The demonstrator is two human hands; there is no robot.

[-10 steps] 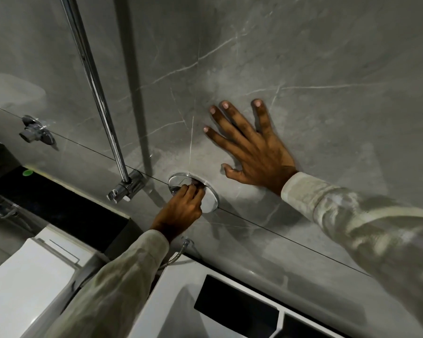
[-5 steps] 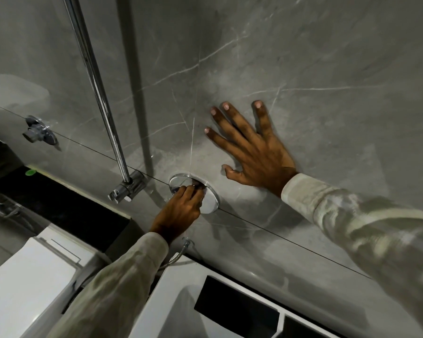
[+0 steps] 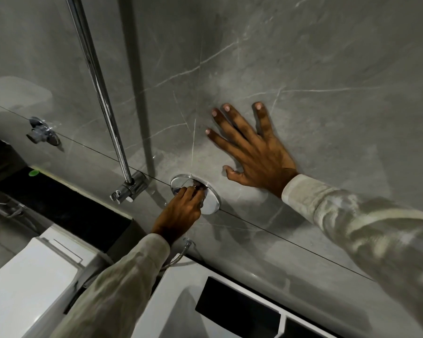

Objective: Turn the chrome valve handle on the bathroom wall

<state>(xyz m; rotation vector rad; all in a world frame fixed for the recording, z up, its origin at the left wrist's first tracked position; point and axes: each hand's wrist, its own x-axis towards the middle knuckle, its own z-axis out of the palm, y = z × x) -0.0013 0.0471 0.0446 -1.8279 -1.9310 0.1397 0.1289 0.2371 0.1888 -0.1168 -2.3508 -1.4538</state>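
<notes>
On the grey wall (image 3: 303, 57), the left hand (image 3: 178, 213) grasps the chrome valve handle (image 3: 197, 187), its axis hidden; at two o'clock, the right hand (image 3: 259, 152) lies flat, released.

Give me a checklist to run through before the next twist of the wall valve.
1. Left hand closed on the valve handle: ok.
2. Firmness of that grip: cannot tell, the fingers hide the handle.
3. Right hand braced flat on the grey marble wall, clear of the round chrome plate: ok.
4. Chrome rail bracket apart from the left hand: ok.
5. Handle's present turn position: cannot tell.
</notes>
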